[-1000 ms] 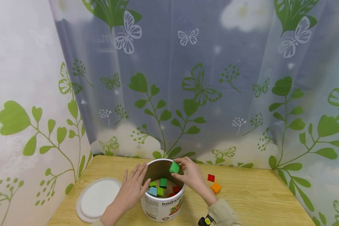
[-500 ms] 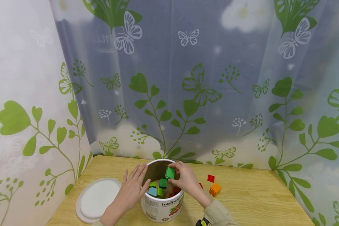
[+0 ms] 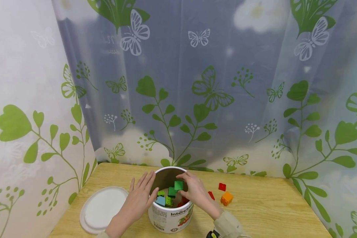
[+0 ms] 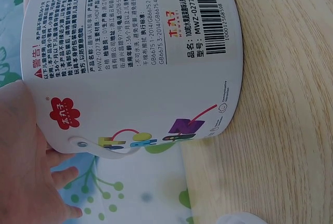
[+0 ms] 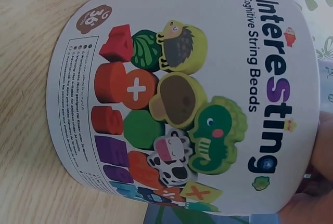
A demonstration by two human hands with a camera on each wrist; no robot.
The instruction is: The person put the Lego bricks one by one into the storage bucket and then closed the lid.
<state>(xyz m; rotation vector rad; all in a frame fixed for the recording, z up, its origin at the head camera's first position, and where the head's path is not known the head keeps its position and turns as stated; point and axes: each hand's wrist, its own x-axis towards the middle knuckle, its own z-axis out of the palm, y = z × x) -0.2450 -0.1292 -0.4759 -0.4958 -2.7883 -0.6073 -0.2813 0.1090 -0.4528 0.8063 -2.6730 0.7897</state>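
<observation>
A white printed bucket [image 3: 166, 218] stands on the table with its top uncovered. My left hand [image 3: 138, 199] rests on its left rim, fingers straight and spread; the left wrist view shows this hand [image 4: 23, 151] against the bucket's side. My right hand [image 3: 196, 191] reaches over the right rim and pinches a green toy brick [image 3: 178, 185] between thumb and fingers, inside the bucket's mouth. Below it lie a darker green brick [image 3: 171, 192], a lime brick [image 3: 168, 201], a light blue brick [image 3: 160, 200] and red bricks [image 3: 184, 200], partly hidden by the hand and rim.
A round white lid [image 3: 104, 208] lies flat left of the bucket. To the right on the wooden table [image 3: 264, 205] are an orange brick [image 3: 226, 198], a red brick [image 3: 222, 186] and another red piece [image 3: 211, 195] partly behind the right wrist. A patterned curtain [image 3: 172, 132] hangs behind.
My right hand has moved left and down with the green brick, from the right rim to lower inside the bucket. A red piece has come into view beside the wrist. My left hand stays put.
</observation>
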